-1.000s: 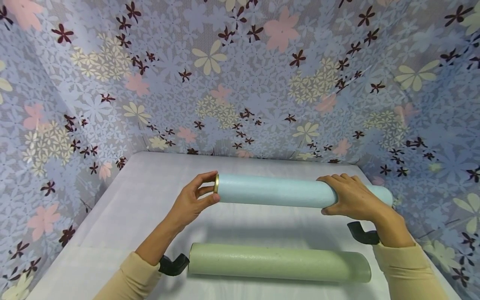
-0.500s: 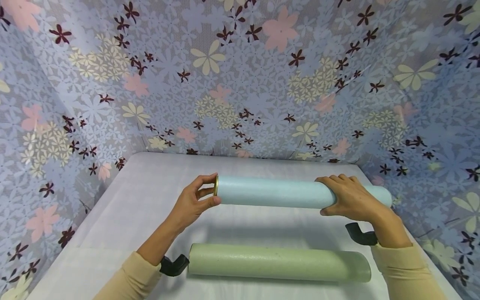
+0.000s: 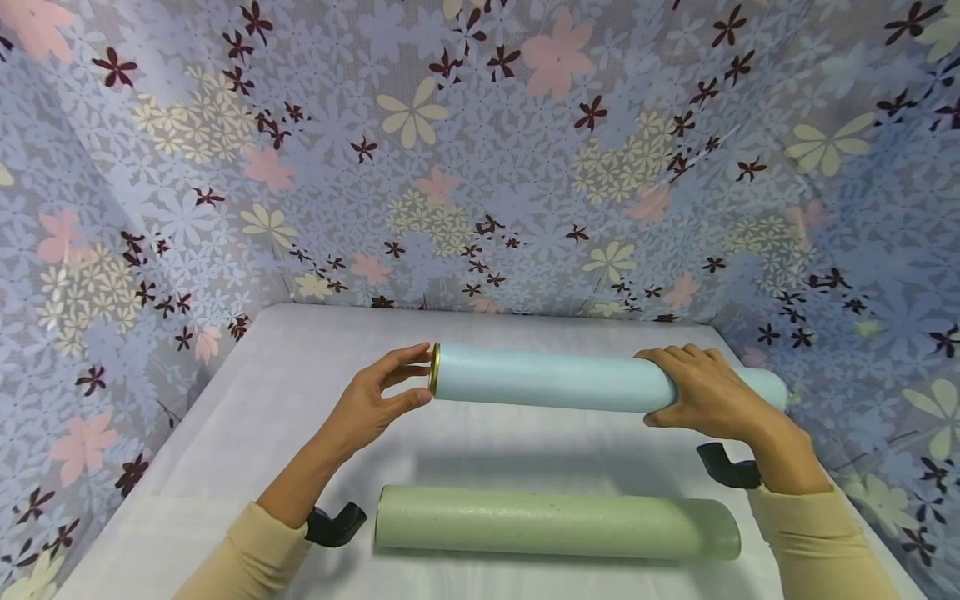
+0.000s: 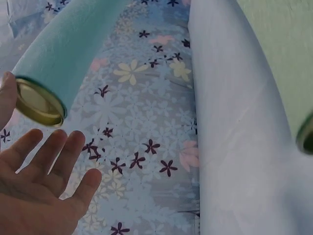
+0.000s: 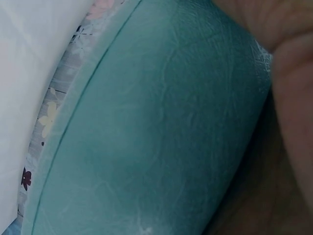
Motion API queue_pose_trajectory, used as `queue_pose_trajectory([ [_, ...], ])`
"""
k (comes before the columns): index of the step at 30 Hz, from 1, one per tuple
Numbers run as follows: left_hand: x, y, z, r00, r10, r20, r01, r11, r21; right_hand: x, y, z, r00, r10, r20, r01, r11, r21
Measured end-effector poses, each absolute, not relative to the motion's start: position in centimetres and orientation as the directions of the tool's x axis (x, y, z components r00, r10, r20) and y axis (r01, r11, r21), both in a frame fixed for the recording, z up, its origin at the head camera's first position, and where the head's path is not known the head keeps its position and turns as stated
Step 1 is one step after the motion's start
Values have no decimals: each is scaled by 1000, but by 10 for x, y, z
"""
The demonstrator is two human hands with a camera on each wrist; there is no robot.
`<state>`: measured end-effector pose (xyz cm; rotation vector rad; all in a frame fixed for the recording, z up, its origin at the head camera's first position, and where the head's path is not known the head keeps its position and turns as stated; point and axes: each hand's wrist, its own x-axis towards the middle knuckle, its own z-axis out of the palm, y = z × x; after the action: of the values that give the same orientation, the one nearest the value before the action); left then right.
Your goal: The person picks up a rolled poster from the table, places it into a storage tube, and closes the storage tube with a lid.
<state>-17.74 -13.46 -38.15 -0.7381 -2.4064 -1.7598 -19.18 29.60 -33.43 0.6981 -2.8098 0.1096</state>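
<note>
A light blue cardboard tube (image 3: 540,379) is held up level over the table, its left end closed by a gold metal cap (image 4: 40,103). My right hand (image 3: 708,396) grips it near the right end, fingers over the top and thumb at the near side; the blue surface (image 5: 132,127) fills most of the right wrist view. At the capped end is my left hand (image 3: 378,396), fingers spread and extended. In the left wrist view these fingers (image 4: 56,147) lie just off the cap, with the thumb close beside its rim.
A pale green tube (image 3: 555,523) lies on the white-covered table (image 3: 247,433), parallel to the blue one and nearer the body. Flower-patterned curtain (image 3: 480,167) surrounds the table at the back and both sides. A black wrist mount (image 3: 335,525) sits below each forearm.
My left hand has let go of the tube's capped end and shifted slightly left, its fingers spreading. The blue tube's left end has risen a little, with my right hand still gripping it.
</note>
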Motion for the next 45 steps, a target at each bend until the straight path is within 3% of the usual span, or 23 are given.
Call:
queue_pose_trajectory([
  [10, -178, -146, -369, -879, 349, 324, 443, 349, 826, -191, 295, -332, -852, -454, 260, -472, 881, -9],
  [34, -175, -138, -373, -881, 347, 320, 441, 365, 820, -189, 291, -333, -842, -471, 265, -483, 875, 21],
  [45, -176, -137, -371, -849, 381, 366, 506, 388, 771, -189, 292, -332, -839, -478, 262, -486, 873, 35],
])
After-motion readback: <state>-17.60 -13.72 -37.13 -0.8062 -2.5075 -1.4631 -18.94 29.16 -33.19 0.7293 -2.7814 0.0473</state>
